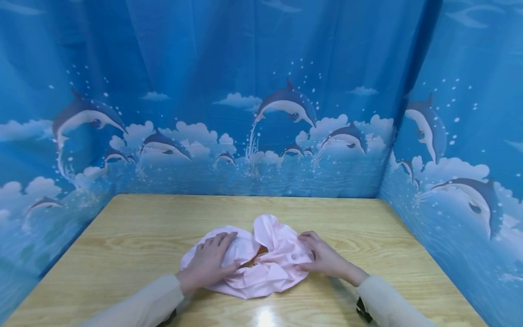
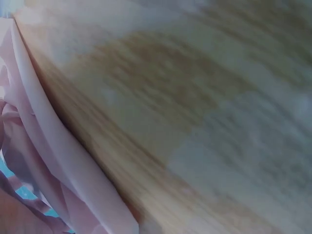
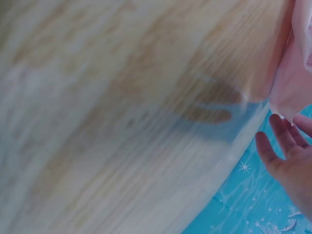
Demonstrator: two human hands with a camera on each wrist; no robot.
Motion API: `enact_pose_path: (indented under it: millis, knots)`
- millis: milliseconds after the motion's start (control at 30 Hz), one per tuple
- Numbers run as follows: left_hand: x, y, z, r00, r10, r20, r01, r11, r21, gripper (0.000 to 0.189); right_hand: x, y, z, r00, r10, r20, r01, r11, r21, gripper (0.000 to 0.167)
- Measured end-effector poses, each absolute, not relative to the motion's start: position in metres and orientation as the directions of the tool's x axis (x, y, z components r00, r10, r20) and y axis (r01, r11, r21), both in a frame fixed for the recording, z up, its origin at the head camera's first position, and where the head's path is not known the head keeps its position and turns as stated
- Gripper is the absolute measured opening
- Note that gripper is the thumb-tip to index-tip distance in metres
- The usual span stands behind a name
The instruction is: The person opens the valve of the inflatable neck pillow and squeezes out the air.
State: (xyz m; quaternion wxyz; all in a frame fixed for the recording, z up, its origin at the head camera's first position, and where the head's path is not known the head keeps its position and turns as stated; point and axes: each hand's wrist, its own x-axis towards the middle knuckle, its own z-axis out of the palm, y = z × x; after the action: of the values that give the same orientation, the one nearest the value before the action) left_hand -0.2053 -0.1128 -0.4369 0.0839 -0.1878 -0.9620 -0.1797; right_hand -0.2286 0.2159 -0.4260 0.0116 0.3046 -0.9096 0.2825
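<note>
A crumpled piece of pale pink cloth (image 1: 271,272), rounded in outline, lies on the wooden table in front of me. A gap near its middle shows something orange-brown (image 1: 262,250), mostly hidden by folds. My left hand (image 1: 210,261) rests over the cloth's left part, fingers spread and thumb toward the gap. At the right edge my right hand (image 1: 325,256) touches the cloth, its thumb and fingers apart. The left wrist view catches a smooth fold of the cloth (image 2: 58,156). In the right wrist view the fingers (image 3: 282,134) reach fairly straight to the cloth's edge.
The light wooden table (image 1: 143,227) has a glossy top that reflects light near its front. Blue curtains (image 1: 229,54) printed with dolphins and clouds stand behind the table and along both sides.
</note>
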Motion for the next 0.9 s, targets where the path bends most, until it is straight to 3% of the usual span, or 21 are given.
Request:
enact_pose_path:
  millis: [500, 900]
  knots:
    - [-0.215, -0.123, -0.433, -0.974, 0.151, 0.166, 0.202, 0.916, 0.347, 0.067, -0.226, 0.222, -0.423, -0.873, -0.452, 0.182, -0.478, 0.723, -0.499, 0.081]
    - [-0.222, -0.133, -0.432, -0.978, 0.127, 0.164, 0.181, 0.910, 0.373, 0.065, -0.224, 0.226, -0.420, -0.884, -0.443, 0.148, -0.454, 0.742, -0.493, 0.075]
